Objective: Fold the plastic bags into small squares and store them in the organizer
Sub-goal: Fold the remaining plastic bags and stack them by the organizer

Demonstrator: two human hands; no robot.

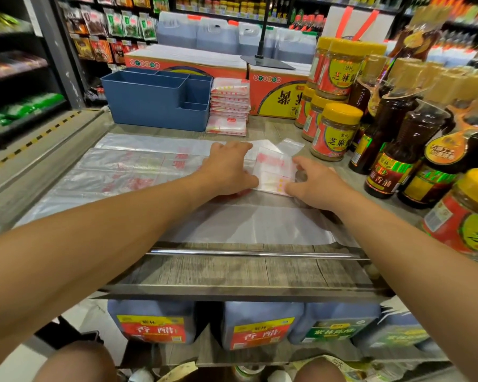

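1. The bag (272, 172) I'm folding lies on the shelf (232, 268) between my hands, a small white packet with red print, sitting on top of flat clear bags (127, 166) spread out to my left and toward me.
2. My left hand (228, 168) lies palm down on the packet's left edge, fingers stretched forward and pressing flat, gripping nothing.
3. My right hand (313, 184) is at the packet's right edge, fingers bent, fingertips touching the plastic; I cannot tell whether they pinch it.
4. The blue organizer (156, 99) stands at the back of the shelf, well behind my left hand. I can't see into its compartments.
5. Just beside it on the right is a stack (228, 106) of folded bags.
6. Behind both sit orange cartons (276, 86).
7. Yellow-lidded jars (333, 130) and dark bottles (392, 150) crowd the right side, near my right hand.
8. Big jugs (260, 323) sit on the level below.
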